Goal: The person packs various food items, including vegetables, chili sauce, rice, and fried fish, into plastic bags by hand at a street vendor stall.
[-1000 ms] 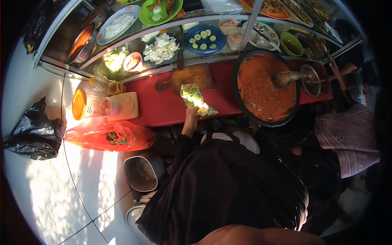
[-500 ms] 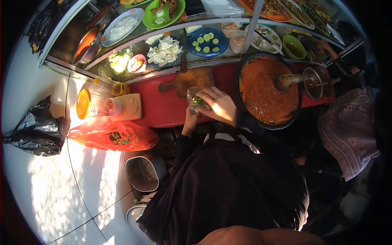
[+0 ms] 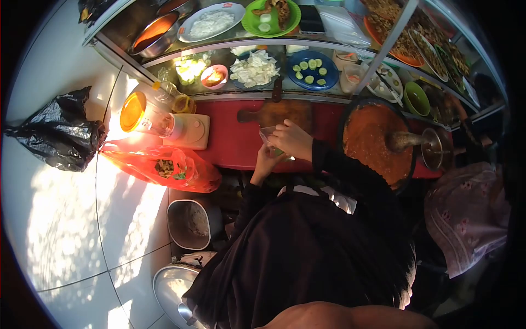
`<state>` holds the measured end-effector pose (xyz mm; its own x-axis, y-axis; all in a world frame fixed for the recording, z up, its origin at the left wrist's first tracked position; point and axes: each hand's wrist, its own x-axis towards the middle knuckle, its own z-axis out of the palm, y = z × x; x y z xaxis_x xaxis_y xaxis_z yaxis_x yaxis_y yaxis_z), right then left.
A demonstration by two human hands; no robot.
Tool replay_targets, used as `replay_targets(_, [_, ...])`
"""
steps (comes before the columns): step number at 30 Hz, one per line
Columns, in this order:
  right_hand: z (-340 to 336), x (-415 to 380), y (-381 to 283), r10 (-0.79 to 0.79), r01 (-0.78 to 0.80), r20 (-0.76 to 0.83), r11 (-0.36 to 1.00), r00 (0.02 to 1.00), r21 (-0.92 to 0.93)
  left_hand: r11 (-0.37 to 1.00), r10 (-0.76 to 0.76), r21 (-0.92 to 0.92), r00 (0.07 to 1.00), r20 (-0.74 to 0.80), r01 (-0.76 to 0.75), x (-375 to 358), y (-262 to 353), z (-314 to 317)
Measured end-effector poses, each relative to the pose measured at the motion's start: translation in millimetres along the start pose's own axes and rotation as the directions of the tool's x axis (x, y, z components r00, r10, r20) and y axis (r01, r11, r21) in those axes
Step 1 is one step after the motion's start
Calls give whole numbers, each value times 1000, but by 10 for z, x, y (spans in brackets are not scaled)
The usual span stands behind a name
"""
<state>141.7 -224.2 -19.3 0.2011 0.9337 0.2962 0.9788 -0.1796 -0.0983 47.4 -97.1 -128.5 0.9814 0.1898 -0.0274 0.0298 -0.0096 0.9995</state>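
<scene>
My left hand [image 3: 267,164] is wrapped round the lower part of a small clear plastic bag [image 3: 265,132], with something green showing inside it. From the right, my right hand [image 3: 294,140] closes on the upper part of the same bag, its fingers bent over the opening. The fingers partly hide the bag and what it holds. Just beyond both hands lies a wooden cutting board [image 3: 290,113] on the red tabletop [image 3: 233,145], with a dark knife handle [image 3: 277,89] at its far edge.
A large mortar of red-brown sauce [image 3: 367,148] with a pestle [image 3: 402,141] stands at right. At left are a blender [image 3: 189,130] and a red plastic bag [image 3: 203,170]. The glass case holds cucumber slices on a blue plate [image 3: 324,83]. A person in a patterned cloth [image 3: 466,214] is at right.
My right hand has shifted up to the mouth of the small bag, covering more of it and of the greens. The whole view has also turned, so the surroundings appear displaced.
</scene>
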Motion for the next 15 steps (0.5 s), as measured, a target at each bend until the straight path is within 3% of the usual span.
replay_targets(2, [31, 80, 45, -48, 48, 9, 999, 999, 13, 995, -8, 97, 1000, 4, 8, 25, 2, -85])
replay_targets(5, [88, 159, 101, -43, 36, -74, 995, 996, -91, 998, 42, -49, 999, -13, -43, 39, 9, -98])
replay_targets(8, [38, 286, 203, -53, 57, 53, 996, 997, -64, 992, 62, -108, 998, -23, -64, 116, 85, -96])
replay_targets(10, [12, 367, 278, -82, 87, -187, 996, 979, 17, 951, 47, -302, 995, -83, -70, 142, 139, -79])
replay_targets(11, [-15, 398, 327, -78, 83, -185, 996, 980, 19, 950, 44, -304, 996, -80, -66, 155, 133, -105])
replay_targets(13, [-95, 461, 460, 200, -111, -222, 927, 954, 357, 976, 1, -217, 1000, -15, -4, 202, 168, -185])
replay_targets(14, [-139, 490, 528, 352, -323, -47, 899, 935, 297, 976, 0, -219, 1000, -11, -3, 223, 200, -212])
replay_targets(15, [-119, 507, 613, 356, -328, -45, 897, 933, 295, 967, -49, -252, 999, -5, 46, 242, 232, -235])
